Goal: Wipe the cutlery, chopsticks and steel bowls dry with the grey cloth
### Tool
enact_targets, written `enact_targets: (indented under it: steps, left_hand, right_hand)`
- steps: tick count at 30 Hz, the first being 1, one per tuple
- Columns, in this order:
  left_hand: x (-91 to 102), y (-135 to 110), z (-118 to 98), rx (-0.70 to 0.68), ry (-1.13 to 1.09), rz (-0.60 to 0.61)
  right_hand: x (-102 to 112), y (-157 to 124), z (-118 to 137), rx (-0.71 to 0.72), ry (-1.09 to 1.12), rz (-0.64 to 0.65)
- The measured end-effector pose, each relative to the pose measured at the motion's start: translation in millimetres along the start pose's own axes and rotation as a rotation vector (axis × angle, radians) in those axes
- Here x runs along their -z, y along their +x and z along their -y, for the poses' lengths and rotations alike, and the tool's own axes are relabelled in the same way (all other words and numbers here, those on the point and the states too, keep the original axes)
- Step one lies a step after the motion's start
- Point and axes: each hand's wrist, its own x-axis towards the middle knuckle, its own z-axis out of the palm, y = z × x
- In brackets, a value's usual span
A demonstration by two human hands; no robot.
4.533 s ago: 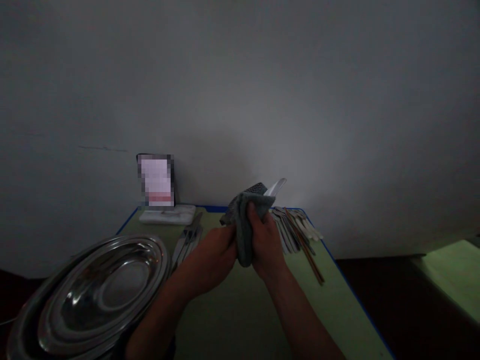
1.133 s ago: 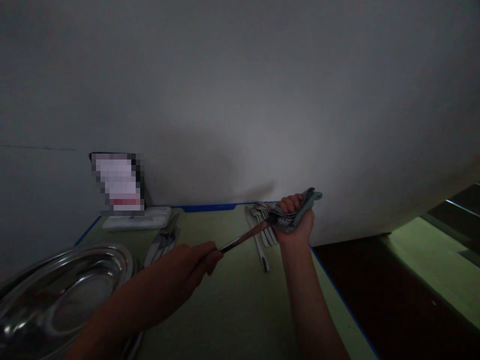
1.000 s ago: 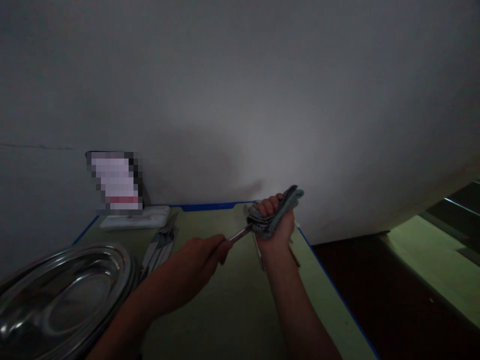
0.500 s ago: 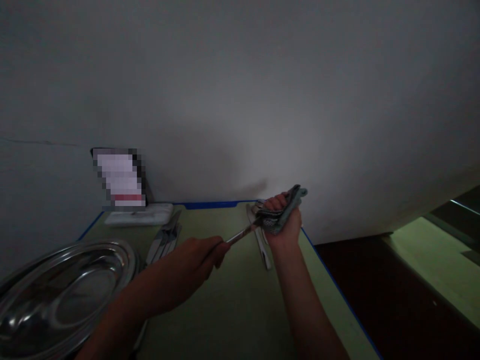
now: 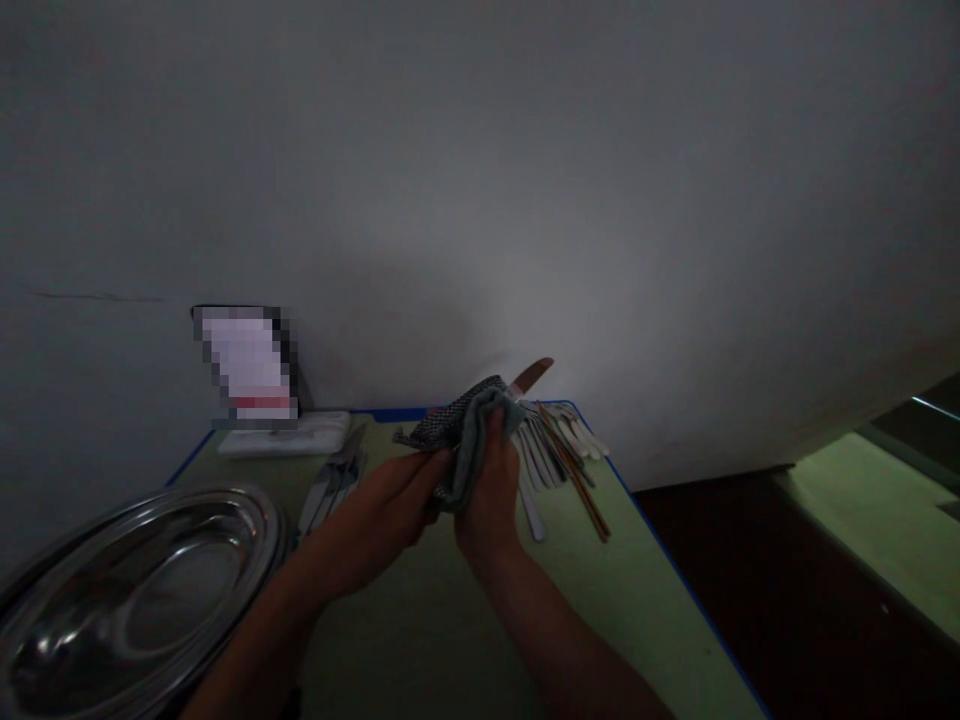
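A table knife (image 5: 534,374) points up and to the right, its blade tip showing beyond a folded grey cloth (image 5: 471,440). My right hand (image 5: 491,485) is closed on the cloth, which wraps round the middle of the knife. Close beside it, my left hand (image 5: 397,490) is closed at the knife's handle end, and the handle itself is hidden by the fingers and cloth. Behind my right hand lie several forks and other metal cutlery (image 5: 541,455), a pair of brown chopsticks (image 5: 581,480) and white-handled pieces (image 5: 585,435).
Oval metal trays (image 5: 259,500) stand stacked at the left of the pale green table (image 5: 420,630). More knives (image 5: 330,490) lie beside them. At the back, a phone-like screen (image 5: 247,355), blurred, leans above a white block (image 5: 289,435). The wall (image 5: 480,200) rises behind the table.
My right hand and the cloth have slid left and down along the knife towards my left hand. The blade tip now shows, and the cutlery and chopsticks behind have come into view.
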Motion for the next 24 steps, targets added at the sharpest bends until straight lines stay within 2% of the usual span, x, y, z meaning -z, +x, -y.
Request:
enact_targets:
  steps: [3,6,9,13,16,19,24]
  left_hand:
    - [10.2,-10,-3,-0.03,0.079,0.106]
    - [17.4,-18,-7,-0.043,0.193,0.196]
    - [24.3,-24,-8,-0.023,0.225,0.229]
    - [33.8,-28,-1,-0.015,0.265,0.265]
    - [36.8,-27,6,-0.025,0.276,0.273]
    - [33.6,-22,9,-0.043,0.312,0.225]
    - [17.0,-8,5,-0.116,0.308,0.163]
  right_hand:
    - [2,6,8,-0.023,0.092,0.037]
    - [4,13,19,-0.04,0.152,-0.006]
    - [12,23,27,-0.046,0.216,-0.011]
    - [34,45,41,0.089,0.293,-0.122]
    - [45,56,47,0.114,0.295,-0.172]
    - [40,51,45,0.104,0.254,-0.165]
    - [11,19,26,0.013,0.112,-0.062]
